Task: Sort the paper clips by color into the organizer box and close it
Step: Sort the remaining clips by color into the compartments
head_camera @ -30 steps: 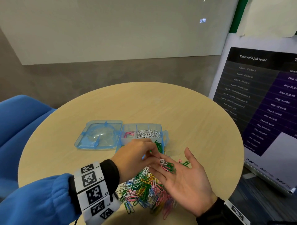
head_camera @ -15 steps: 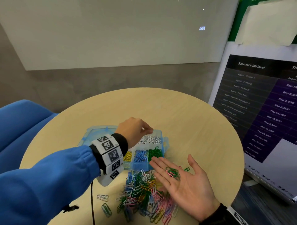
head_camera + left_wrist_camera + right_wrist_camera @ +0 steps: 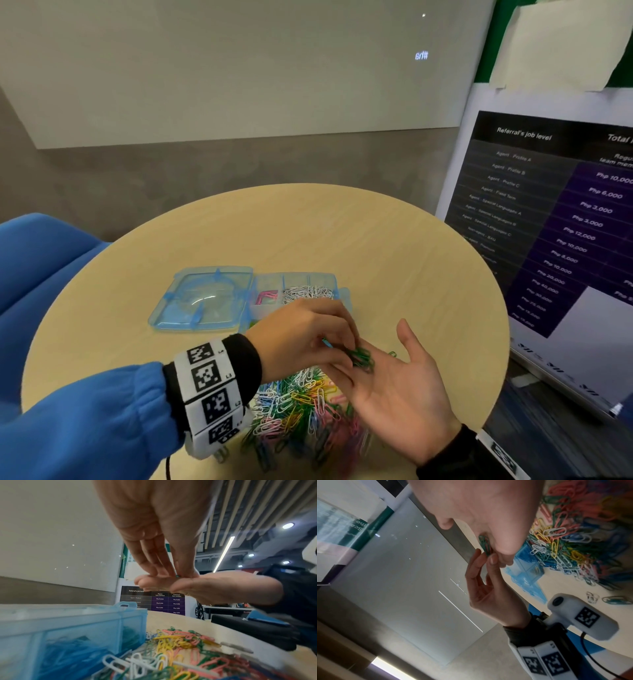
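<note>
My right hand [image 3: 373,375] lies palm up and flat over the table, carrying a small bunch of green paper clips [image 3: 362,358]. My left hand [image 3: 349,350] reaches across and pinches those green clips [image 3: 485,546] between thumb and fingers [image 3: 171,570]. The blue translucent organizer box [image 3: 337,286] stands open just behind the hands, its lid [image 3: 202,301] laid flat to the left. White clips [image 3: 310,293] and pink clips [image 3: 265,297] fill two back compartments; the front ones are hidden by my left hand. A mixed pile of coloured clips [image 3: 301,404] lies under both hands.
The round wooden table [image 3: 342,233] ends close to my body and to the right. A printed poster board [image 3: 555,222] leans at the right edge. A blue chair [image 3: 41,260] is on the left. A few stray clips [image 3: 222,455] lie under my left wrist.
My left hand took a white clip from the right palm, carried it to the box's back compartment, then came back and now pinches the green clips. The right hand stayed palm up.
</note>
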Tool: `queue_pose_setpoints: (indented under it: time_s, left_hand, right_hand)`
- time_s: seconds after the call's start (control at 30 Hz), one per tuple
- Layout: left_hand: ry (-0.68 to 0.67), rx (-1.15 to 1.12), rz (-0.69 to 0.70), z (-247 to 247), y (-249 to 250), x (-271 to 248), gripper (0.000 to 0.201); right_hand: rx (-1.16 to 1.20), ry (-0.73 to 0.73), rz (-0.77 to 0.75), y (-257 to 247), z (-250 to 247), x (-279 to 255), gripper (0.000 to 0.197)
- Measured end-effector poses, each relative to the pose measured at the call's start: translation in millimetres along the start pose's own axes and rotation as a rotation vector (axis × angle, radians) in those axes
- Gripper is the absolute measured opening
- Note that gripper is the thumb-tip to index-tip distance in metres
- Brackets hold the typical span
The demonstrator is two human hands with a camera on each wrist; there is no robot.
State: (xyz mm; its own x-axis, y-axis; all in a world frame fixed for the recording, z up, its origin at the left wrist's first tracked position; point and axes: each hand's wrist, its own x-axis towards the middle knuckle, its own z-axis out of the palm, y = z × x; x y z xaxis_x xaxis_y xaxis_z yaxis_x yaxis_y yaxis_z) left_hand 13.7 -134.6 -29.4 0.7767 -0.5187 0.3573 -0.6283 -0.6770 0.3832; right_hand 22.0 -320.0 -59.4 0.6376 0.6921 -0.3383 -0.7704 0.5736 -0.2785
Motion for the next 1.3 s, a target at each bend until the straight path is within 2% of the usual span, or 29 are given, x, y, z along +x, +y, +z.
queue_pose_setpoints:
  time_s: [0.23, 0.3, 0.43, 0.6, 0.83, 0.93, 1.07, 1.13, 1.2, 1.3]
  left_hand:
    - [0.043, 0.243, 0.167, -3, 1, -8, 0.027]
    - [0.043, 0.272, 0.164, -4, 0, -10, 0.028]
    - [0.028, 0.378, 0.156, -5, -3, -14, 0.016]
    - [-0.028, 0.395, 0.125, -9, -7, -17, 0.010]
    - [-0.013, 0.400, 0.157, -15, -10, -18, 0.034]
    - [0.052, 0.273, 0.021, -31, -18, -17, 0.033]
    - [0.213, 0.271, -0.265, -60, -41, -16, 0.014]
    - [0.219, 0.347, -0.454, -71, -52, -12, 0.012]
    - [0.158, 0.436, -0.617, -75, -61, -8, 0.014]
    - [0.017, 0.472, -0.739, -72, -76, -4, 0.017]
  right_hand:
    - [-0.053, -0.071, 0.027, 6, 4, 0, 0.081]
    - [-0.050, -0.052, 0.030, 7, 4, 1, 0.081]
    - [-0.018, 0.018, 0.043, 11, 7, 2, 0.075]
    - [-0.023, 0.045, 0.045, 13, 11, 2, 0.075]
    - [0.043, 0.031, 0.039, 15, 15, 7, 0.075]
    - [0.073, 0.035, 0.009, 12, 20, 10, 0.074]
    - [-0.004, 0.029, -0.151, -4, 37, 20, 0.070]
    - [-0.175, 0.017, -0.218, -10, 50, 30, 0.074]
    - [-0.462, 0.029, -0.254, -9, 60, 42, 0.079]
    - [-0.919, 0.125, -0.294, 0, 63, 58, 0.087]
